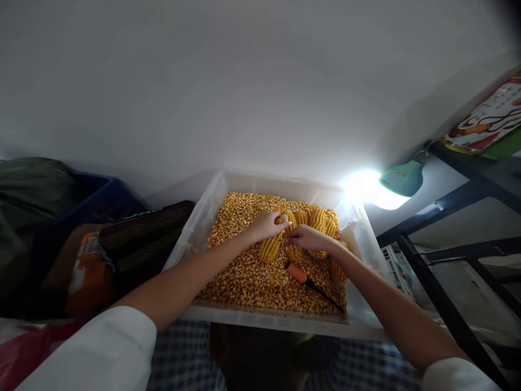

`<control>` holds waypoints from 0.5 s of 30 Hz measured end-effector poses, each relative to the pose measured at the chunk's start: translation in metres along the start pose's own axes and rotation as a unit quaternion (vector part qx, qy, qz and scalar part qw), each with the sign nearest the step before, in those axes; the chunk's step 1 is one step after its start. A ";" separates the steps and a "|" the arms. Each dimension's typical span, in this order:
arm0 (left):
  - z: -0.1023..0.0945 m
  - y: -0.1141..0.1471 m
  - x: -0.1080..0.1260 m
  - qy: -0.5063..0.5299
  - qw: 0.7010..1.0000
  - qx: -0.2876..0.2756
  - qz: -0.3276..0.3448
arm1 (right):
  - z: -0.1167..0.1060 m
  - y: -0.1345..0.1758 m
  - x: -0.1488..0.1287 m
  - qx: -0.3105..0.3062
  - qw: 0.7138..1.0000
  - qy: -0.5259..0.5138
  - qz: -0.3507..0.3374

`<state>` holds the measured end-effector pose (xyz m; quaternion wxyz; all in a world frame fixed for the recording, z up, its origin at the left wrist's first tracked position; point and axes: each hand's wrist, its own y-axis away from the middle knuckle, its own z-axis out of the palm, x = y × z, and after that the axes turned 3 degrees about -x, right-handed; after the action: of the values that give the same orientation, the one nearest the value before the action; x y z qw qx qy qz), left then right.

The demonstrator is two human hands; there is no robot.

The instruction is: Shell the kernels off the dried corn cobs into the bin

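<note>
Yellow corn cobs, several of them, lie on loose corn kernels [244,288] in a translucent plastic bin [277,320]. My left hand [266,225] is closed around the upper end of one corn cob [290,218], near its pale tip. The fingers of my right hand [307,238] are bent in against the same group, pinching at a cob just below my left fingertips; the exact contact is partly hidden. Another cob [269,251] lies slanted under my left hand, its kernels still on. A screwdriver-like tool with an orange handle [296,272] and dark shaft rests on the kernels nearer to me.
A lit green lamp [402,179] hangs at the right from a dark metal rack [431,293]. Left of the bin are a dark mesh bag [142,239], an orange box [87,271] and a blue crate [100,198]. A white wall [244,98] rises behind.
</note>
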<state>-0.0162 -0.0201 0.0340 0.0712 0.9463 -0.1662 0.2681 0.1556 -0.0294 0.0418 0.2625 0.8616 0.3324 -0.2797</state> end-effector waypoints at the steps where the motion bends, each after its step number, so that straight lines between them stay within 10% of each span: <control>1: -0.002 0.001 0.001 0.007 1.000 -0.007 0.009 | -0.004 0.001 0.002 -0.013 1.000 -0.015 -0.004; 10: -0.016 0.004 0.004 0.132 0.967 -0.174 0.132 | -0.012 0.010 0.001 -0.137 0.986 -0.093 0.033; 15: -0.011 -0.004 -0.008 0.153 0.974 -0.139 0.097 | -0.010 0.011 -0.004 -0.116 0.983 -0.112 0.082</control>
<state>-0.0261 -0.0113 0.0393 0.2002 0.8540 -0.2803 0.3899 0.1642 -0.0320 0.0542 0.4185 0.8129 0.2592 -0.3112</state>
